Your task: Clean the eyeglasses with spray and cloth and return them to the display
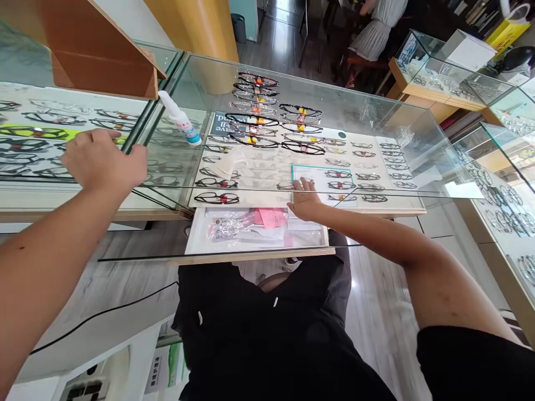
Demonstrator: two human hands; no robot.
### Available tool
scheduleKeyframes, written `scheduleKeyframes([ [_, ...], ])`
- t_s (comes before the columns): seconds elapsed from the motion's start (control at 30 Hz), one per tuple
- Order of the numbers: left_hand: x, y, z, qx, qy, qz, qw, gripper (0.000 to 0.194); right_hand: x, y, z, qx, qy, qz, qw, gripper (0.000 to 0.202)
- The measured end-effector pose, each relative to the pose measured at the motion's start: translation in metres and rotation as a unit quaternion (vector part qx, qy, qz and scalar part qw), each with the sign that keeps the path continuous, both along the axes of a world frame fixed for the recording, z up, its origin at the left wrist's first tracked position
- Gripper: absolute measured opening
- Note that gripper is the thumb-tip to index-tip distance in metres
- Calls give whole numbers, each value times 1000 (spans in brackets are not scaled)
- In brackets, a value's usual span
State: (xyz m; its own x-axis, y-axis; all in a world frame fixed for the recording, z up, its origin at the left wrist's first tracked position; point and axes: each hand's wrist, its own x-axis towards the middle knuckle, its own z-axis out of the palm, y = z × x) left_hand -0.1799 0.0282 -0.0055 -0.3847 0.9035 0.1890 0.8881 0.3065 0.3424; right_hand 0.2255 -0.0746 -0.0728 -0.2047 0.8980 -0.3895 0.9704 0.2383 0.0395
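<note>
Laid the left hand [102, 159] palm down over the glass bench [267, 199], thumb near the seam between two panes. Could not tell the left grip as clenched on the edge or released. Stretched the right hand [306, 197] in over the pale display area, fingers pointing away from the body, right beside a pair of glasses [285, 185] near the bench's front edge. Could not tell the right grip as closed on that pair or loose. Saw a sheet with a teal border [320, 174] partly under the right hand, with more glasses on it. Noted dark-rimmed glasses [257, 118] in two columns farther back, and a white bottle [181, 120] standing on the glass near a brown box [104, 58]. Found a drawer [195, 242] pulled out toward the body, with plastic packets [228, 229] and pink paper [271, 216] inside. Glimpsed a person in pale clothes [380, 25] beyond.
</note>
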Motion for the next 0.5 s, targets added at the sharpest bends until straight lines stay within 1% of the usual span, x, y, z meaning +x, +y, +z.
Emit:
scheduleKeyframes([
  [0.07, 2, -1, 3, -2, 3, 9, 1000, 75, 3, 24, -18, 49, 0, -23, 999, 79],
  [0.13, 3, -2, 5, -4, 6, 20, 1000, 72, 8, 48, -32, 89, 14, -46, 995, 81],
  [0.27, 7, -6, 12, -19, 8, 20, 1000, 71, 20, 94, -52, 119, 47, -94, 987, 78],
  [0.37, 10, -9, 17, -21, 6, 30, 999, 67, 27, 122, -60, 128, 68, -128, 981, 76],
  [0.43, 13, -10, 20, -14, 2, 29, 999, 67, 30, 138, -61, 128, 81, -143, 978, 73],
  [0.5, 15, -10, 21, -3, 1, 23, 1000, 69, 34, 150, -59, 100, 93, -126, 983, 70],
])
